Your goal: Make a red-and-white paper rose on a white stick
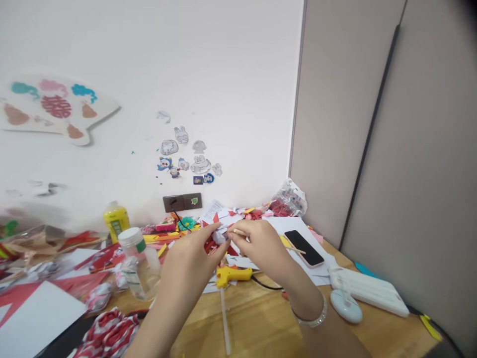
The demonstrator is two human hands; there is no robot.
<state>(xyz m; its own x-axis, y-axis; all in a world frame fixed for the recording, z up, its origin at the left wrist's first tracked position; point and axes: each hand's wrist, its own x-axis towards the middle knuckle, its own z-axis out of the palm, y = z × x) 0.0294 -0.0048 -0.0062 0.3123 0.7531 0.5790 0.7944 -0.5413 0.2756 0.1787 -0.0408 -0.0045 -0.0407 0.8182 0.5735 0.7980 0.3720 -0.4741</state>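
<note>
Both hands meet near the middle of the view, above the cluttered table. My left hand (199, 248) pinches a small piece of folded white paper (219, 234) between thumb and fingers. Close against its right side, my right hand (253, 241) is closed on a thin pale stick (239, 231), and its fingertips reach the white paper. Just below the hands lies a yellow glue gun (234, 274) with a clear glue stick (225, 323) extending toward the front edge.
A clear jar (138, 268) and a yellow bottle (116, 220) stand at the left. On the right are a phone (304, 247), a white power strip (370, 291) and a pale oval object (346, 306). Red and white paper (40, 318) covers the left side.
</note>
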